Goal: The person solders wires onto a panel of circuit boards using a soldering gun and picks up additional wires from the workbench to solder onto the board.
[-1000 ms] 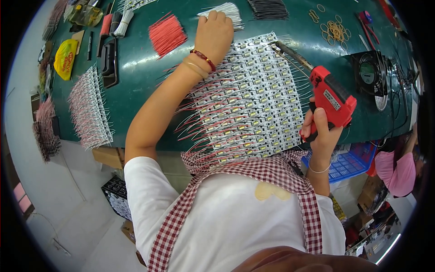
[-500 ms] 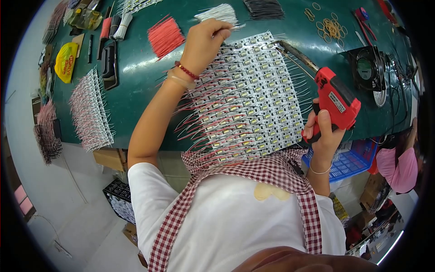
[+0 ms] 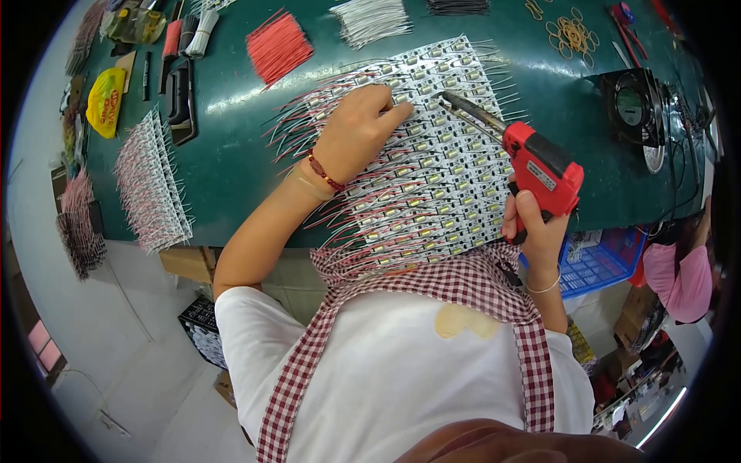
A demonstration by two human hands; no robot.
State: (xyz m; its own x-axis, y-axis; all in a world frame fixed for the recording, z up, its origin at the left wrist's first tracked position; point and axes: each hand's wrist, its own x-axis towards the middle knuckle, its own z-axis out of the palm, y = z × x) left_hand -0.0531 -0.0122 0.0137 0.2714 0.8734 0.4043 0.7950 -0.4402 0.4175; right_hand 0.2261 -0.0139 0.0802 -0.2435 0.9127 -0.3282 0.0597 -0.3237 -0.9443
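A panel of small white circuit boards [image 3: 451, 158] lies on the green table in front of me, with rows of yellowish parts and many red and white wires trailing off its left side. My left hand [image 3: 363, 127] is over the panel's upper left part, palm down and fingers curled together; what they pinch, if anything, is hidden. My right hand [image 3: 544, 231] grips the handle of a red and black soldering gun [image 3: 548, 170]. Its long nozzle points up and left, with the tip just right of my left fingertips, over the boards.
Bundles of red wires [image 3: 278, 48] and white wires [image 3: 372, 21] lie beyond the panel. At right are rubber bands [image 3: 571, 35] and a black fan [image 3: 633, 108]. Another wired panel [image 3: 153, 185] lies at left. A blue crate [image 3: 602, 266] stands below the table edge; a person in pink [image 3: 679, 282] is nearby.
My left hand has come back from beside the white wires to above the boards. The soldering gun has shifted left and slightly down, its tip nearer my left fingers.
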